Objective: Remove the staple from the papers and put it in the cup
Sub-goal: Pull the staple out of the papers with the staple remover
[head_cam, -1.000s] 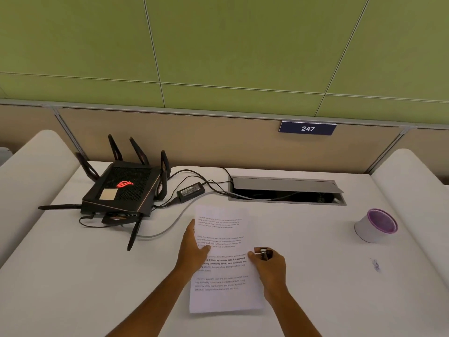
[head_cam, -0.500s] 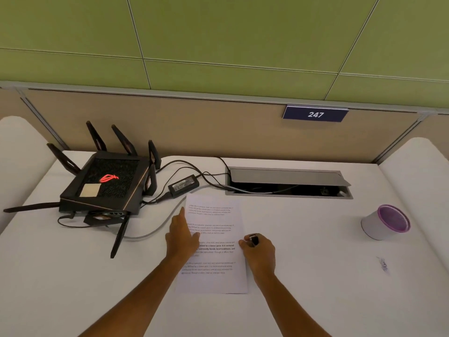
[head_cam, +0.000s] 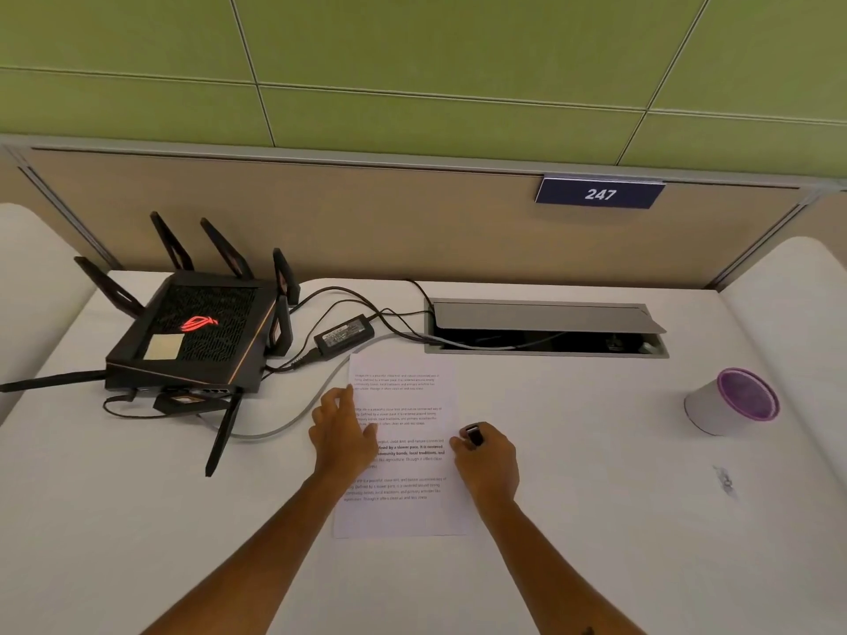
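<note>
The printed papers [head_cam: 408, 396] lie flat on the white desk in front of me. My left hand [head_cam: 341, 428] rests open on their left edge, fingers stretched toward the upper left corner. At the papers' right edge, my right hand [head_cam: 488, 456] grips a small black staple remover [head_cam: 473, 435]. The white cup [head_cam: 728, 403] with a purple rim stands far right on the desk, tipped toward me. No staple is discernible on the papers.
A black router [head_cam: 192, 336] with antennas sits at the back left, its power brick [head_cam: 343, 335] and cables trailing to an open cable hatch [head_cam: 545, 330]. A small dark smudge or scrap [head_cam: 725, 481] lies on the desk below the cup. Padded white dividers flank both sides.
The view has shifted, so the papers sit slightly higher and more centred. My left hand has slid up along the papers' left edge. My right hand keeps hold of the staple remover.
</note>
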Demonstrator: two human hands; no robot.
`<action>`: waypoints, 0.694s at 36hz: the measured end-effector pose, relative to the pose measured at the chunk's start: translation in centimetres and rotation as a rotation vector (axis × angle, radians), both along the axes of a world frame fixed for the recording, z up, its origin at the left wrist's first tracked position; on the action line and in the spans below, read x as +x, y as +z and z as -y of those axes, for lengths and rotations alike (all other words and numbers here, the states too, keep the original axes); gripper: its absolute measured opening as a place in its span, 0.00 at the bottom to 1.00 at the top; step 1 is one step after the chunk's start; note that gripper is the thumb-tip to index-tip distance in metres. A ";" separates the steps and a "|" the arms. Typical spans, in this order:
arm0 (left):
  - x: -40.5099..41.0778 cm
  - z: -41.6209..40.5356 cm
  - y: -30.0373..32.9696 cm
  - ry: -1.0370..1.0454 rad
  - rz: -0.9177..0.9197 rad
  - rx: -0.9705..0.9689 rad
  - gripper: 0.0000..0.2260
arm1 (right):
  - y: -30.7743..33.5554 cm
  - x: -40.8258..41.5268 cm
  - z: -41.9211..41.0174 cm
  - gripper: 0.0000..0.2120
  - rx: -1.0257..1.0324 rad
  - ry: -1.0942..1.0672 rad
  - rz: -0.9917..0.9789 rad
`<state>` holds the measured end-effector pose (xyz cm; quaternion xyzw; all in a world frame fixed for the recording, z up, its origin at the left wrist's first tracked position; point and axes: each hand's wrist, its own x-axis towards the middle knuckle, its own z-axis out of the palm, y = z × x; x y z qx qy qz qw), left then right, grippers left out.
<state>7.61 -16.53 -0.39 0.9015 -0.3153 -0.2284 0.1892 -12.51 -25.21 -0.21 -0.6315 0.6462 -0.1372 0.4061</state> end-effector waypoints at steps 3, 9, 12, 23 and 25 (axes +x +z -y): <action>0.0 -0.1 -0.1 0.008 -0.010 -0.013 0.35 | 0.0 -0.3 0.3 0.07 0.030 0.010 0.042; -0.1 -1.0 -0.4 0.010 -0.009 -0.070 0.36 | 1.1 -1.8 1.9 0.12 0.118 0.004 0.225; -0.8 -1.9 -1.2 -0.031 0.010 -0.110 0.38 | 1.6 -3.0 3.5 0.14 0.118 0.057 0.233; -5.8 -5.7 -4.2 -0.296 0.143 -0.240 0.40 | 0.3 -7.5 11.9 0.19 -0.178 0.449 -0.176; -6.4 -6.4 -4.5 -0.324 0.151 -0.235 0.40 | 0.2 -8.2 13.4 0.19 -0.248 0.516 -0.248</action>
